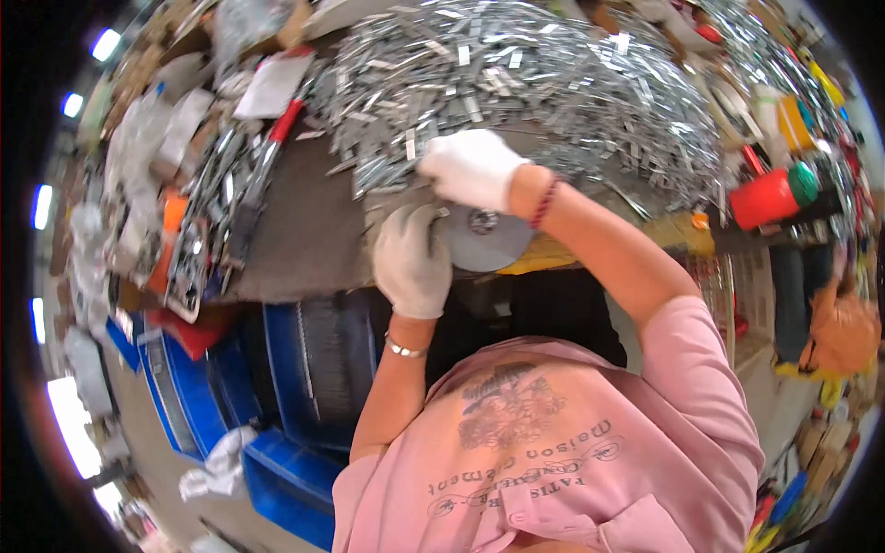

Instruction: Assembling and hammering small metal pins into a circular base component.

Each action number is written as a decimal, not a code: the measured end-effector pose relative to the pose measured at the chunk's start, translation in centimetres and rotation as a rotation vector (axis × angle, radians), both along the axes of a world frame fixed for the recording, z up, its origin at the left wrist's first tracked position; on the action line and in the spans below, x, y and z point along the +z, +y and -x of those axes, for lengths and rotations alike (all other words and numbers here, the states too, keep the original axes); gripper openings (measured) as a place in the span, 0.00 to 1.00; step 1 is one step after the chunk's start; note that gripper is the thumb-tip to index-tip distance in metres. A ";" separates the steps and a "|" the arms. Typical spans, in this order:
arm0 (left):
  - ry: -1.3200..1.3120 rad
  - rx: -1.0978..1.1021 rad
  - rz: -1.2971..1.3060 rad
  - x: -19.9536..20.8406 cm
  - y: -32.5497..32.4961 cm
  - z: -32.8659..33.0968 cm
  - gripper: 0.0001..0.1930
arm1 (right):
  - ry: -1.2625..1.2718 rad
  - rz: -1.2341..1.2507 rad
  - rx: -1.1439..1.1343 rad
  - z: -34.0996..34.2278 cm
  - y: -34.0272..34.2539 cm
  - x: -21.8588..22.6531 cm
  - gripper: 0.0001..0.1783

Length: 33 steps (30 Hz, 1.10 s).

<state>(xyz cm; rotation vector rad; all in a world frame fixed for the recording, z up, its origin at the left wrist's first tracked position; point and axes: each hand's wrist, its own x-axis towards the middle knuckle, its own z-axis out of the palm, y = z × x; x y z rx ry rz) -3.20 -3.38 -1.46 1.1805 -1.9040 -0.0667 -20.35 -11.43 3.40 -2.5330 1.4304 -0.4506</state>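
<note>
Reaching into a big heap of small metal strips [553, 83], the right hand [472, 168], in a white glove, rests curled on the heap's near edge; whether it grips any strips cannot be told. The left hand [411, 261], also gloved, is closed on the left rim of a grey disc [489, 240], which sits at the near edge of the tabletop [304, 221], just below the right hand and partly under the right wrist. A red bead bracelet circles the right wrist, a thin metal bangle the left. The heap covers most of the far tabletop. Left of it lie a red-handled tool [277, 138], a white sheet [273, 85] and a jumble of plastic bags and shiny parts. To the right stands a red bottle [767, 195] with a green cap, lying on its side beside a yellow patch. Below the tabletop, blue crates [286, 461] stand on the floor, with a white rag [214, 470] beside them. The person wears a pink shirt [590, 442].
</note>
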 end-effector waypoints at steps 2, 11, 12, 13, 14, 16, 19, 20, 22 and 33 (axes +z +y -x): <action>-0.003 0.001 -0.032 0.6 0.3 -0.1 0.09 | 0.154 0.083 0.026 -1.4 -0.5 -0.3 0.08; 0.077 -0.112 -0.062 0.0 0.5 -1.1 0.09 | -0.001 -0.021 -0.273 5.3 7.1 3.4 0.08; 0.071 -0.103 -0.065 0.5 0.7 -1.3 0.09 | 0.018 -0.064 -0.358 7.5 8.6 3.5 0.08; 0.078 -0.164 -0.102 1.1 0.7 -1.4 0.09 | 0.029 -0.037 -0.456 9.5 10.0 3.0 0.08; 0.085 -0.223 -0.140 1.6 0.6 -1.4 0.09 | 0.040 -0.011 -0.553 11.5 11.2 2.2 0.07; -0.048 -0.266 -0.095 3.5 0.8 -0.4 0.11 | 0.124 -0.030 -0.615 14.6 12.8 0.8 0.06; -0.168 -0.279 -0.194 3.4 1.1 -0.1 0.12 | 0.082 0.007 -0.623 15.5 13.6 -0.2 0.05; -0.175 -0.257 -0.202 3.6 1.2 -0.2 0.12 | -0.053 0.108 -0.653 14.8 13.6 0.1 0.05; -0.101 -0.251 -0.272 4.1 1.4 -0.4 0.12 | -0.377 0.061 -0.609 12.9 13.2 1.2 0.04; 0.052 -0.275 -0.369 2.9 1.2 -1.6 0.08 | -0.317 -0.013 -0.228 5.0 13.1 0.2 0.03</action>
